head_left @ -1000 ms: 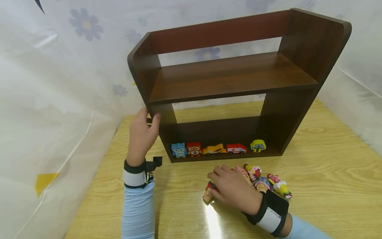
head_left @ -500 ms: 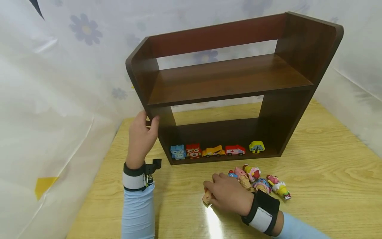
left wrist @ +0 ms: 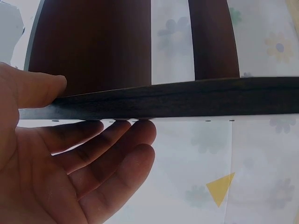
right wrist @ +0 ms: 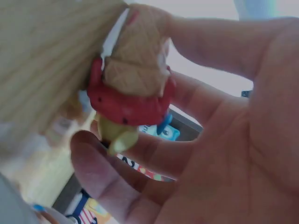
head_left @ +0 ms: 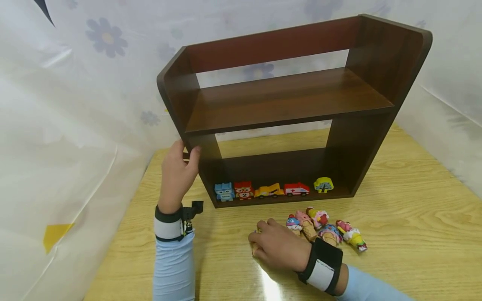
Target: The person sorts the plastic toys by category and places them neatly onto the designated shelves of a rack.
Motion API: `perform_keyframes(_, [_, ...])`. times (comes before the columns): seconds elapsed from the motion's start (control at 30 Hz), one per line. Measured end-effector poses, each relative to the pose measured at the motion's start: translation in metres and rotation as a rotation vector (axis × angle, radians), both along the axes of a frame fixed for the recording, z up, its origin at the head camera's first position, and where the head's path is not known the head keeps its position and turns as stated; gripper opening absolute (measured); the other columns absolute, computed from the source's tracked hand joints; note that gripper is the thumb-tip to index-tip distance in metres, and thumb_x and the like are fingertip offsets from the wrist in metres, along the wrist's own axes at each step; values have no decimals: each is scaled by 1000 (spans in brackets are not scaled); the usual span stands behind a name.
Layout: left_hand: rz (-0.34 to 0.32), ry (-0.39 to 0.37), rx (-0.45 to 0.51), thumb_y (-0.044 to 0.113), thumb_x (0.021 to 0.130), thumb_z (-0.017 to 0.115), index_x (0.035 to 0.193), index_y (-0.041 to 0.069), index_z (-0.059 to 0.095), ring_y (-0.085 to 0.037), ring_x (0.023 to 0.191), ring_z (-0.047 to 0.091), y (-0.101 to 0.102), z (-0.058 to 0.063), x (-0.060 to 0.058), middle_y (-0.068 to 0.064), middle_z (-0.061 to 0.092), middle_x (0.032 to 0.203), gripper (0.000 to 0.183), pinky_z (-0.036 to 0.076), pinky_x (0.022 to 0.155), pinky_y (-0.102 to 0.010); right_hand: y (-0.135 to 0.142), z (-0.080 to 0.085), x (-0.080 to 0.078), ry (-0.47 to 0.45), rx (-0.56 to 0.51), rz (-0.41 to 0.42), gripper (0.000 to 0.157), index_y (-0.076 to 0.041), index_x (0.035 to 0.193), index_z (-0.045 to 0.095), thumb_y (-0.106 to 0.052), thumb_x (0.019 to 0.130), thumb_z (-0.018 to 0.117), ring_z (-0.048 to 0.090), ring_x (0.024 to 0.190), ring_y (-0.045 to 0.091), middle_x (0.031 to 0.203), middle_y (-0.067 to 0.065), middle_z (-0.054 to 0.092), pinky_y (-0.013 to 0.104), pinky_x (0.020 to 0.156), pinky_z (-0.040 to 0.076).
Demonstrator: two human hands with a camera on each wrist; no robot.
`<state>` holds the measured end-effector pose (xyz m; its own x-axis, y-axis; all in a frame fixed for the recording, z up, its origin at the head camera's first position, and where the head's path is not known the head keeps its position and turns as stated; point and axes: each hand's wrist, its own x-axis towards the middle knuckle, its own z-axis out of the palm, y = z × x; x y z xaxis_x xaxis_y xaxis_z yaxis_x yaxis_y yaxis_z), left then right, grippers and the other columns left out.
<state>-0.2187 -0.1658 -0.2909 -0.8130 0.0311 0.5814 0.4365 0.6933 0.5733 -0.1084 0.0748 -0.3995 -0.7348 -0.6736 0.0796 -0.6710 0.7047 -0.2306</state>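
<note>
Toy ice cream [right wrist: 133, 88], now slightly farther left than a second ago and so more distinctly apart from the other toy cones [head_left: 328, 233], showing a tan waffle cone, red layer and yellow top, gripped between the right hand's [head_left: 281, 246] thumb and fingers at the table [head_left: 226, 267] before the shelf [head_left: 290, 100], whose side panel the left hand [head_left: 176, 177] clasps between thumb and fingers.

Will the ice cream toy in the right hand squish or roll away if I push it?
The ice cream toy probably won't squish much: its cone looks solid, not sagging, in the right hand. Pushed on its side, it might wobble rather than roll straight, because its red part bulges wider than the cone.
</note>
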Motion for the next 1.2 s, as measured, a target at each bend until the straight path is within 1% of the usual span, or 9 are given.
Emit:
perform_keyframes(0.17, [0, -3, 3, 24, 99, 55, 124, 1, 59, -33, 97, 67, -1, 0, 1, -18, 66, 116, 34, 59, 83, -49, -3, -2, -3, 13, -19, 17, 15, -21, 87, 65, -18, 98, 56, 41, 73, 11, 82, -4, 54, 26, 70, 37])
perform_keyframes(0.3, [2, 3, 5, 24, 99, 56, 124, 1, 59, -34, 97, 68, -1, 1, 0, -17, 66, 116, 34, 59, 83, -49, -4, -4, -7, 29, -32, -4, 7, -15, 98, 66, -17, 96, 60, 46, 72, 11, 85, -2, 57, 29, 70, 45])
perform_keyframes(0.37, [0, 7, 1, 24, 99, 56, 124, 1, 59, -34, 97, 68, 0, 1, 0, -18, 66, 116, 34, 59, 82, -49, -5, -4, -9, 5, -40, -32, 12, -11, 103, 65, -17, 94, 61, 48, 71, 10, 87, 0, 57, 29, 69, 47])
perform_keyframes(0.43, [-3, 6, 1, 24, 99, 56, 124, 1, 59, -34, 97, 67, 0, 1, 0, -18, 66, 116, 34, 59, 82, -49, -5, -4, -10, -42, -59, -64, 15, -7, 103, 64, -17, 92, 62, 47, 69, 10, 87, 2, 55, 28, 64, 47])
perform_keyframes(0.53, [-1, -1, 5, 24, 99, 56, 123, 1, 59, -34, 97, 67, -1, -1, 0, -18, 66, 115, 34, 59, 82, -49, -5, -4, -10, -131, -106, -101, 17, -4, 100, 63, -16, 88, 63, 43, 65, 9, 85, 2, 50, 24, 56, 40])
perform_keyframes(0.63, [12, -8, 7, 25, 99, 56, 122, 1, 59, -34, 96, 67, -1, -1, 1, -18, 66, 114, 34, 59, 82, -49, -5, -3, -10, -183, -139, -112, 17, -3, 99, 63, -15, 87, 64, 40, 62, 9, 83, 3, 47, 22, 53, 35])
perform_keyframes(0.8, [25, -7, -1, 25, 99, 55, 121, 0, 59, -35, 95, 67, -1, -1, 2, -19, 66, 113, 34, 59, 81, -50, -5, -3, -12, -191, -150, -113, 17, -4, 99, 64, -16, 88, 67, 40, 62, 9, 83, 3, 50, 22, 53, 35])
perform_keyframes(1.03, [22, -11, -4, 25, 99, 55, 121, -1, 58, -35, 96, 68, 0, -2, 2, -19, 65, 113, 33, 59, 81, -50, -6, -2, -9, -254, -141, -208, 40, 7, 112, 63, -21, 84, 70, 46, 60, 14, 94, 11, 53, 26, 54, 39])
perform_keyframes(1.2, [27, -2, -18, 24, 100, 55, 119, -2, 58, -36, 94, 69, 1, -2, 2, -20, 65, 110, 32, 60, 80, -50, -5, -2, -9, -269, -137, -226, 37, 4, 108, 65, -26, 86, 72, 46, 61, 14, 84, 10, 54, 26, 52, 36])
